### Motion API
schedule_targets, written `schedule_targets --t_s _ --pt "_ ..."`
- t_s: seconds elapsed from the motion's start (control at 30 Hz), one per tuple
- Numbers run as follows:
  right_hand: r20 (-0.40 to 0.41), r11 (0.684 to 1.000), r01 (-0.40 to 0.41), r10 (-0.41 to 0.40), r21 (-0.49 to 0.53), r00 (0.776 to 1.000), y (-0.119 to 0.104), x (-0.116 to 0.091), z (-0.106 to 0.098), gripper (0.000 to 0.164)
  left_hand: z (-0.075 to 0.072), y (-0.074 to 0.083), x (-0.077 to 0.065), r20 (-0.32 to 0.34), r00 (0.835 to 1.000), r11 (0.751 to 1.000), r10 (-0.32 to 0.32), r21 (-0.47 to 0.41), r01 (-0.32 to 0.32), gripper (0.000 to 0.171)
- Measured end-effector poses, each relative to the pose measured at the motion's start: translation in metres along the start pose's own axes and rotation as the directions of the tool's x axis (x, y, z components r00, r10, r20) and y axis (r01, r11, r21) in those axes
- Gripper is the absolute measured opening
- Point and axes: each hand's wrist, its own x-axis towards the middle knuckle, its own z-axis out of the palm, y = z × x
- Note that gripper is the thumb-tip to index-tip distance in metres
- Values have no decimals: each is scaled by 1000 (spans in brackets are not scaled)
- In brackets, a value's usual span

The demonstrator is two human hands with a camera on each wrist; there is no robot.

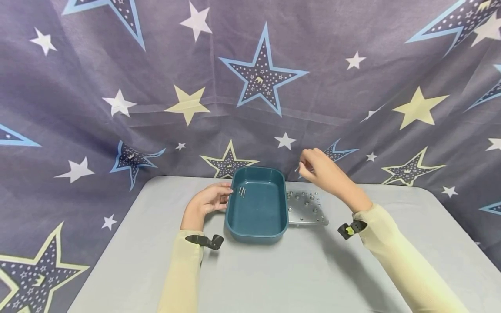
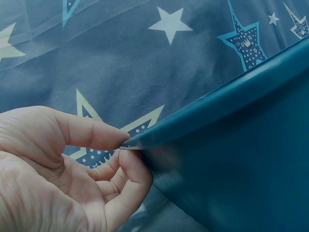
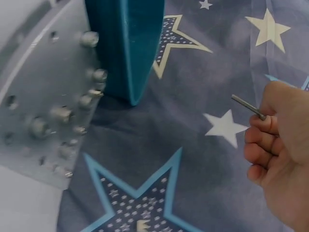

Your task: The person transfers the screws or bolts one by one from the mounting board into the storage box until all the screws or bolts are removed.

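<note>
In the head view my left hand (image 1: 209, 200) is at the left side of a teal plastic bin (image 1: 256, 237). Its thumb and forefinger pinch the bin's rim (image 2: 193, 118), as the left wrist view shows. Raised above and behind a metal plate (image 1: 307, 217), my right hand (image 1: 326, 171) pinches a thin metal pin (image 3: 247, 106) by one end. The pin's other end sticks out free of the fingers. Several similar pins (image 1: 242, 192) lie inside the bin toward its left wall. Studs or screw heads (image 3: 63, 114) of different sizes stand up from the plate.
Both the bin and the plate, side by side, are on a pale grey table (image 1: 250, 278) near its back edge. Behind the table hangs a grey-purple cloth (image 1: 156, 65) printed with stars. Black straps (image 1: 203, 240) circle both wrists over pale yellow sleeves.
</note>
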Motion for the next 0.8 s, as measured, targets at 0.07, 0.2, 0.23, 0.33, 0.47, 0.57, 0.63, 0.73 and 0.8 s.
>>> schedule_targets --t_s 0.07,0.2,0.23,0.33,0.47,0.57,0.63,0.73,0.8 --pt "17 1000 14 -14 -3 1000 -4 7 -2 9 1 1 0 -1 1000 1000 0 0 0 14" --pt "58 1000 22 -21 -3 998 -13 20 -5 12 2 2 -2 -12 1000 1000 -1 -3 1 16" --pt "68 1000 26 -26 -3 997 -15 22 -6 12 2 1 -2 -11 1000 1000 0 -2 0 16" --pt "102 999 35 -34 -7 994 -22 30 -6 13 2 1 -2 -11 1000 1000 1 2 -1 18" --pt "149 998 59 -56 -16 987 -31 42 -5 14 2 0 -2 -14 1000 1000 -2 2 2 19" --pt "197 997 77 -72 -19 978 -38 52 -3 15 2 0 -1 -21 1000 1000 -7 -2 7 19" --pt "235 995 98 -89 -29 968 -42 59 -2 16 2 0 -1 -22 1000 1000 -9 0 9 19" --pt "284 988 147 -130 -40 950 -48 68 -1 21 1 0 -1 -21 1000 1000 -8 1 8 18" --pt "303 981 189 -166 -48 939 -53 74 0 25 0 0 0 -19 1000 1000 -6 3 6 18"
